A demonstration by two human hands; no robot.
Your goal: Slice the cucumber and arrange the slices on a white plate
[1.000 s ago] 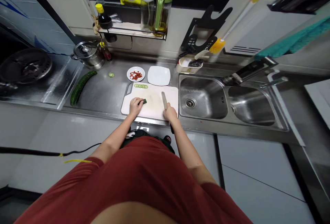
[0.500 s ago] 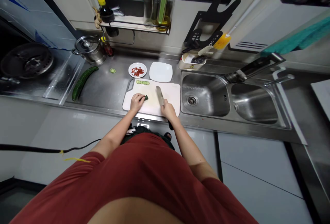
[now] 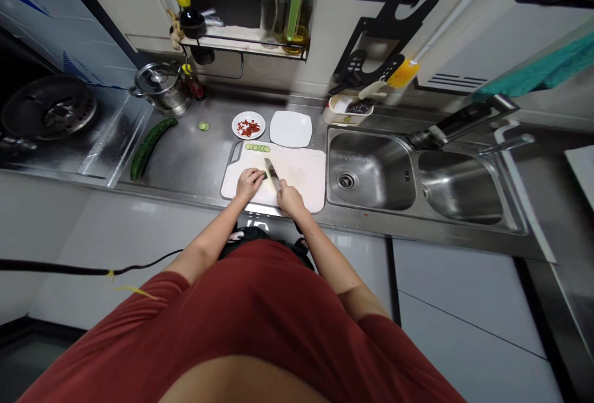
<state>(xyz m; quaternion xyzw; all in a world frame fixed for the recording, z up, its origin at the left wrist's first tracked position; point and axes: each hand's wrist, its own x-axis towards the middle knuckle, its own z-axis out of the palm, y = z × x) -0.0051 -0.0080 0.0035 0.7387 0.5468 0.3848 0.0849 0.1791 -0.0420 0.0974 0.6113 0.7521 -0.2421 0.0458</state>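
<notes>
On the white cutting board (image 3: 297,171), my left hand (image 3: 249,184) is closed on a short piece of cucumber (image 3: 265,175), most of it hidden by the fingers. A kitchen knife (image 3: 273,174) is gripped by its handle in my right hand (image 3: 291,199). Its blade points away from me, close beside the cucumber piece; whether they touch I cannot tell. A row of cucumber slices (image 3: 257,148) lies along the board's far edge. Behind the board stand a white plate of chopped red pieces (image 3: 249,127) and a square white plate (image 3: 291,129).
A long cucumber (image 3: 151,148) lies at left, with a few slices (image 3: 203,125) near it. Further left are a steel pot (image 3: 162,88) and a wok (image 3: 49,109). The double sink (image 3: 371,171) adjoins the board's right side. A bottle rack (image 3: 245,47) hangs above the counter.
My right hand has brought the knife leftward, from the middle of the board to beside the cucumber piece. My left hand keeps its hold and has barely moved.
</notes>
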